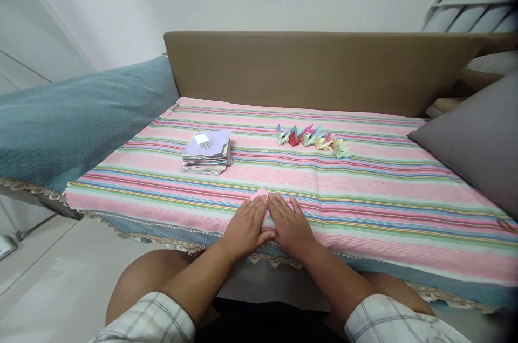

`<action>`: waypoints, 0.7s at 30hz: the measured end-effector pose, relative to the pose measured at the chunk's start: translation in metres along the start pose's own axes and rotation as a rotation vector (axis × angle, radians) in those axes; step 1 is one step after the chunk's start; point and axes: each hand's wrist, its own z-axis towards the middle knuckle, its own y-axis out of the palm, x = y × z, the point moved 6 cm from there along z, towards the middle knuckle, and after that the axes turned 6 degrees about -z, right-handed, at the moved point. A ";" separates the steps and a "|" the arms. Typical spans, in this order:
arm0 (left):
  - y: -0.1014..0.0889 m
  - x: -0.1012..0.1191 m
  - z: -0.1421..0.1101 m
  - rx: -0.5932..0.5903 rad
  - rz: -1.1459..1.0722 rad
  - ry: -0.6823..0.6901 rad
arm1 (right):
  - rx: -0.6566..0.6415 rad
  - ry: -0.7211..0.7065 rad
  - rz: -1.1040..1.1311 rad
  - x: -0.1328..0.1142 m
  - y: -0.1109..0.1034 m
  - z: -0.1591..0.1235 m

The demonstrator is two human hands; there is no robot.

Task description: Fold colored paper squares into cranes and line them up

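A small piece of pink paper [262, 192] lies on the striped cloth near the front edge, mostly covered by my hands. My left hand [245, 224] rests flat on its left side, fingers stretched out. On the right side, my right hand [290, 224] presses down with its fingers extended and a little apart. The two thumbs meet below the paper. How the paper is folded under my palms is hidden.
A stack of coloured paper sheets [207, 157] with a small white object [202, 140] on top stands at left. Several folded paper cranes [309, 137] sit in rows behind my hands. A grey cushion [477, 141] leans at right; a brown backrest [299, 70] runs behind.
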 end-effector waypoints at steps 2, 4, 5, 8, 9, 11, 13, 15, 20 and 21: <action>-0.001 0.001 0.001 -0.014 0.017 0.004 | 0.009 0.024 -0.021 0.003 0.000 -0.004; -0.002 0.003 0.002 -0.040 0.034 0.012 | 0.012 0.051 -0.041 0.007 0.000 -0.008; -0.002 0.004 0.002 -0.054 0.043 0.017 | 0.009 0.065 -0.048 0.010 0.000 -0.010; -0.004 0.006 0.002 -0.089 0.062 0.032 | -0.022 0.112 -0.064 0.017 -0.002 -0.016; -0.004 0.007 0.001 -0.099 0.066 0.036 | -0.040 0.129 -0.071 0.019 -0.002 -0.018; -0.003 0.007 0.001 -0.116 0.070 0.037 | -0.079 0.161 -0.093 0.023 -0.003 -0.022; -0.003 0.006 0.001 -0.129 0.072 0.031 | -0.110 0.188 -0.120 0.027 -0.004 -0.025; -0.003 0.006 0.001 -0.136 0.072 0.023 | -0.130 0.214 -0.145 0.032 -0.005 -0.028; -0.004 0.007 0.003 -0.151 0.053 0.015 | -0.063 0.342 -0.210 0.052 -0.016 -0.034; -0.004 0.007 0.002 -0.156 0.046 0.014 | -0.020 0.368 -0.220 0.055 -0.021 -0.033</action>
